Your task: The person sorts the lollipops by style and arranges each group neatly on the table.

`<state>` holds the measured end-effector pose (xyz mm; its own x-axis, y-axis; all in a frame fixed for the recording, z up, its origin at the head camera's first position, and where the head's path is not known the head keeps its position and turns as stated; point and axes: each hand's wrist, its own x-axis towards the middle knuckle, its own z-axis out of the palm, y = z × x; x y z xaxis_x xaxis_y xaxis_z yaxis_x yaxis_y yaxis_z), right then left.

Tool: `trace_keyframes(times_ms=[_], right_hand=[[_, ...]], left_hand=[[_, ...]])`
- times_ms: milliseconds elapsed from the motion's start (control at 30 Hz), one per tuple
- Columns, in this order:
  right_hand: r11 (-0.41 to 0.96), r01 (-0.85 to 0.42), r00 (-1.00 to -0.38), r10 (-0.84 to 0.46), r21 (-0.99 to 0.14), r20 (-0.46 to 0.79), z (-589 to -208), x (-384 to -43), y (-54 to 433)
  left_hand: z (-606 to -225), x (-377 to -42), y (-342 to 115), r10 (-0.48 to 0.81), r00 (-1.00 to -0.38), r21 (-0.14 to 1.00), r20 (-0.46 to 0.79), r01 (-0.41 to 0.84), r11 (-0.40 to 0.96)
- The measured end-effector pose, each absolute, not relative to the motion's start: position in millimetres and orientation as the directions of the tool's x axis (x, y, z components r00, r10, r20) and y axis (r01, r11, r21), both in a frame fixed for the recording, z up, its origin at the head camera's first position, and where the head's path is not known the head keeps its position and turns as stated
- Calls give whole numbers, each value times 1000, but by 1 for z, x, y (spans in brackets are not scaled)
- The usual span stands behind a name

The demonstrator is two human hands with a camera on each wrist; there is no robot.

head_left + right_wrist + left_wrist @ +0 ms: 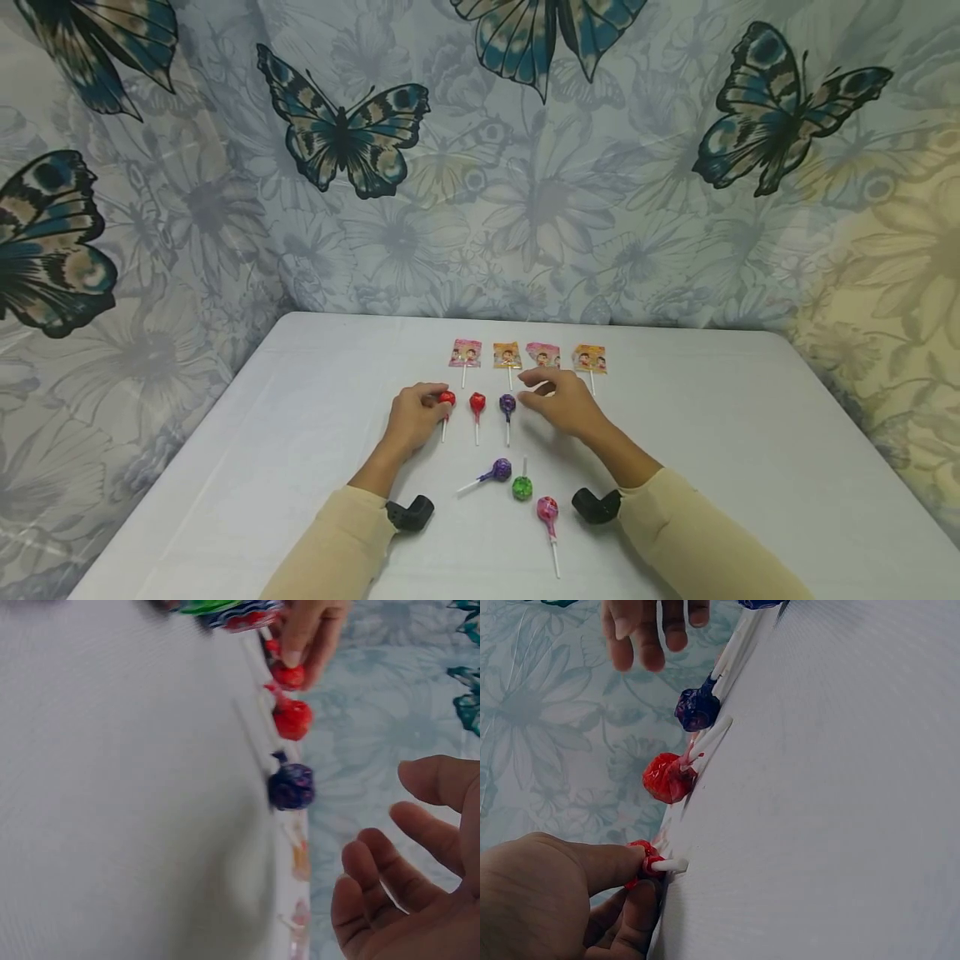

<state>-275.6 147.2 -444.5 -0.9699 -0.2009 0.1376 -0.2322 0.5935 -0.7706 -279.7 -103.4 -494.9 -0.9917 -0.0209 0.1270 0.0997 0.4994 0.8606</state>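
Observation:
My left hand point(413, 415) pinches a red lollipop point(447, 397) by its wrapped head between thumb and fingers, its white stick pointing toward me. To its right another red lollipop point(477, 402) and a dark purple lollipop point(507, 404) lie in the same row. My right hand point(564, 403) hovers just right of the purple one, fingers loosely spread and holding nothing. In the right wrist view that hand point(420, 862) shows a gap between thumb and fingers, apart from the purple lollipop point(292, 786).
Behind this row, several flat-wrapped lollipops with pink point(466, 353) and orange point(507, 356) wrappers lie in a line. Nearer me are a purple lollipop point(501, 470), a green lollipop point(522, 487) and a pink lollipop point(547, 508). All rest on a white table point(337, 358) against a butterfly-patterned wall.

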Motion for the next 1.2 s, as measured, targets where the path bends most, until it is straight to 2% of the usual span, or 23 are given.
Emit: trace_keyframes(times_ms=[233,533,833,1200], right_hand=[[596,-246,-968,-191,-764,163,-428,-256,157],[518,-335,-940,-235,-787,245,-414,-218,175],[482,-401,-914,-268,-779,305,-415,-185,186],[472,-416,-908,-267,-778,323,-425,-170,190]], left_hand=[[-496,-280,-104,-23,-991,858,131,102,504],[-495,-281,-104,-13,-990,854,138,113,507],[-496,-279,-105,-13,-991,855,135,110,508],[-494,-278,-103,-18,-992,858,127,101,504]])
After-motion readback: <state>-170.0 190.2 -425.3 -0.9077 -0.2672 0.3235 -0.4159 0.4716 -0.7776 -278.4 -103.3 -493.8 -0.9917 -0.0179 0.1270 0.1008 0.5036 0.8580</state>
